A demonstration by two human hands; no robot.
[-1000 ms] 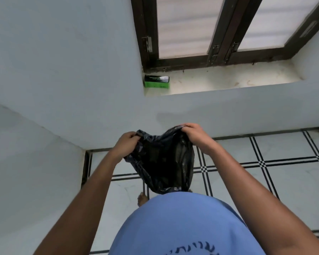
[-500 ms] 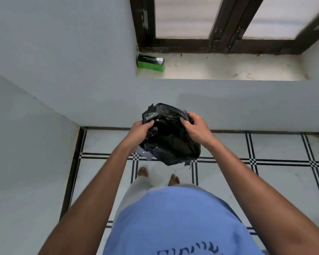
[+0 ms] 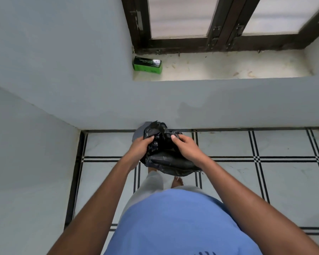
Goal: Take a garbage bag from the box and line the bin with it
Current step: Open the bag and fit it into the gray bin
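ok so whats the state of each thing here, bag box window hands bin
garbage bag: out of the box, crumpled, held in both hands
left hand: grips the bag
right hand: grips the bag
green box: lying on the window sill
window: closed
bin: mostly hidden behind the bag, lining cannot be told

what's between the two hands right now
The crumpled black garbage bag fills the gap: the left hand grips its left side and the right hand its right. The head view shows this.
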